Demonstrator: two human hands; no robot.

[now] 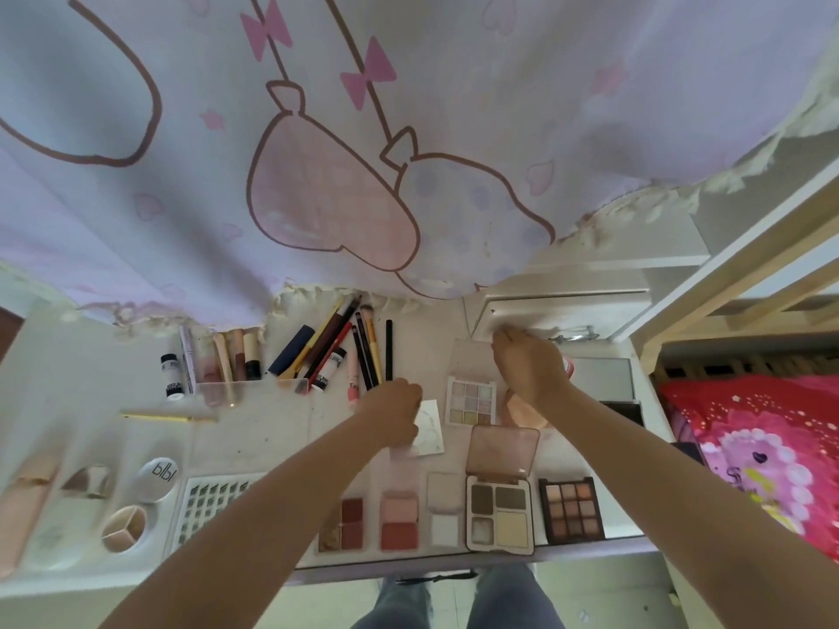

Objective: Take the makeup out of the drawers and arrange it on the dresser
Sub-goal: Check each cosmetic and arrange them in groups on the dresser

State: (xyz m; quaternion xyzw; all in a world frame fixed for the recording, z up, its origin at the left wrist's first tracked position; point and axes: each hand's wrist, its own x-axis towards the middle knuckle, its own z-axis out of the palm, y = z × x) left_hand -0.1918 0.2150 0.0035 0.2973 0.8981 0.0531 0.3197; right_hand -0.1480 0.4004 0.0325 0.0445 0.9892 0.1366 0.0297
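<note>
Dresser [254, 429], palettes along 6 o'clock edge; left hand [394, 415] curled, grasp unclear (blurred); right hand [529, 365] fingers bent at drawer [563, 311], 1 o'clock, hold indeterminable.

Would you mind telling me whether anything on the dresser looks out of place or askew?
The brushes and pencils lie fanned and crossing at the back, unlike the tidy front row of palettes. A lone yellow pencil lies apart on the left.

The dresser top [268, 429] looks smooth, matt white. A thin printed cloth curtain [318, 152] hangs over it, its hem frayed. The open eyeshadow palette [499, 515] has a glossy translucent pink plastic lid. The bed frame [749, 265] is pale bare wood.
</note>
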